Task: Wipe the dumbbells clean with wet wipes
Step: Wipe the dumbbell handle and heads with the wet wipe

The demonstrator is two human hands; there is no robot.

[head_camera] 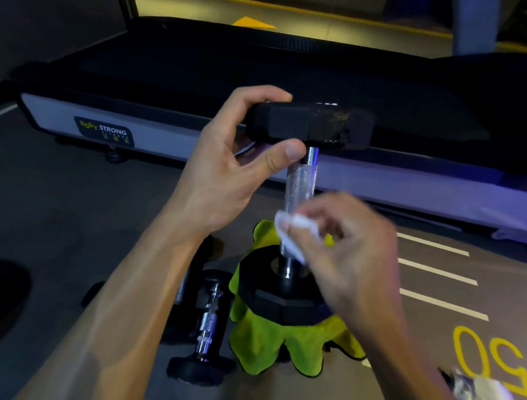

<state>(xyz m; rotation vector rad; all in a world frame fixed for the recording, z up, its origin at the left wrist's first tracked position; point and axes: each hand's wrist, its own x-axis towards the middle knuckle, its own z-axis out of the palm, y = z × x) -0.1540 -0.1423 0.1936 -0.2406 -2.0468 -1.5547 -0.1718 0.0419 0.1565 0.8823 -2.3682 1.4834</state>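
Grey gym floor (65, 215) carries a green cloth (276, 343), and on it a dumbbell (299, 187) stands upright. Left hand (226, 171) fingers clamp its top head; right hand (346, 247) (blurred) pinches a wet wipe (294, 230) against the knurled handle. Another dumbbell (208, 325) lies beside.

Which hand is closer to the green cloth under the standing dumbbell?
Right. The right hand, holding a wet wipe at the lower handle, hovers just above the green cloth. The left hand grips the top head of the dumbbell, well above it.
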